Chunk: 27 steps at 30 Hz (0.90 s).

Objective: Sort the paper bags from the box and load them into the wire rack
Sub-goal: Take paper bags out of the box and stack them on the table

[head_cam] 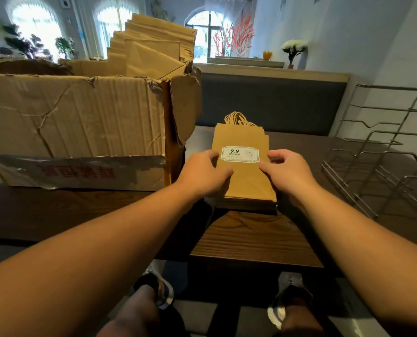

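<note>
A stack of small brown paper bags (246,181) lies flat on the dark wooden table (251,239), twine handles pointing away, a white "9.9" label on the top bag. My left hand (202,173) grips the stack's left edge, thumb on top. My right hand (287,171) grips its right edge, thumb near the label. A torn cardboard box (81,122) stands at the left, with larger brown paper bags (151,45) sticking up out of it. The wire rack (382,152) stands at the right with nothing in its slots.
A dark padded bench back (270,103) runs behind the table. A ledge beyond it carries flowers in a vase (294,51) and red branches. My knees and shoes show below the table's near edge.
</note>
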Available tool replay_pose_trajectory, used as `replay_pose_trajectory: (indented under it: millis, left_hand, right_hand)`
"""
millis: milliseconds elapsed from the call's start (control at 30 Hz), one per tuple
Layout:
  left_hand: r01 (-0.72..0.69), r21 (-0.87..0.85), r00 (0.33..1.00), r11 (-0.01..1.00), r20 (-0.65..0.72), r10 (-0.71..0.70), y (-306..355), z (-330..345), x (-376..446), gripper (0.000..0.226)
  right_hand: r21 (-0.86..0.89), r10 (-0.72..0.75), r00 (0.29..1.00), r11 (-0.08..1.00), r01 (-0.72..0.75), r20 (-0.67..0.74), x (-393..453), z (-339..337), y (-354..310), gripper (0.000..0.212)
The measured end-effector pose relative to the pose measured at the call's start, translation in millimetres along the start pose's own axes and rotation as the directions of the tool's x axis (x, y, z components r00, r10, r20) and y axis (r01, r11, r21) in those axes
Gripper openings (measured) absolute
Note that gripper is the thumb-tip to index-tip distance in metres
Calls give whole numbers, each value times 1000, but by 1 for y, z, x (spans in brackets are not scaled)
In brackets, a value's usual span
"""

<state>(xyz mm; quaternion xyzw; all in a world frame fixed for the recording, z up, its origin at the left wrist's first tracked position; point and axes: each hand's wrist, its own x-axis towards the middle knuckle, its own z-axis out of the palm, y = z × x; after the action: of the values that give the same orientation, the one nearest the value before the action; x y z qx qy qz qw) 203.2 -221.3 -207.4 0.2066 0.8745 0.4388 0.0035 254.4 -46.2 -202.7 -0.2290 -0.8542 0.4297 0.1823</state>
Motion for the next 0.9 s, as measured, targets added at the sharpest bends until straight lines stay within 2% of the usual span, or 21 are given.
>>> replay_pose_trajectory:
  millis: [67,100,167,267,400,533,667,767,867,900]
  left_hand:
    - [58,-199,998,978,23,-55,-8,6,2,46]
    - [96,-280,995,955,34,-90,-9,9,2,43]
    - [149,-359,989,921,41,-144,-12,15,5,43]
    - [137,-392,990,910,20,-140,-11,25,7,47]
    - [48,-359,994,932,-70,-78,-8,32,5,49]
    - [39,-365,984,930,-147,-99,-5,38,5,39]
    - [102,-411,981,906,-108,-159,-8,37,6,35]
    - [118,-439,979,891,-101,-180,-13,35,-3,64]
    - [12,-467,996,884,-70,-50,-22,39,-19,53]
    - [-14,-453,999,891,-41,-5,-25,40,-24,60]
  right_hand:
    - [22,9,1000,1000,-9,-3,-1,2,5,57]
    - [95,29,1000,995,-30,12,-2,3,7,54]
    - [269,79,990,957,-109,121,-6,6,8,37]
    - [342,63,979,931,-128,194,-4,12,17,32]
    - [398,26,984,912,-94,174,-2,15,22,28]
    - [356,-7,989,933,-47,151,0,16,22,35]
    - [423,29,976,898,-120,216,6,13,19,39]
    - [536,62,977,828,-165,206,3,10,21,57]
    - [551,-23,992,833,-51,126,-10,12,31,54]
    - [556,-60,992,831,-12,111,-15,14,36,53]
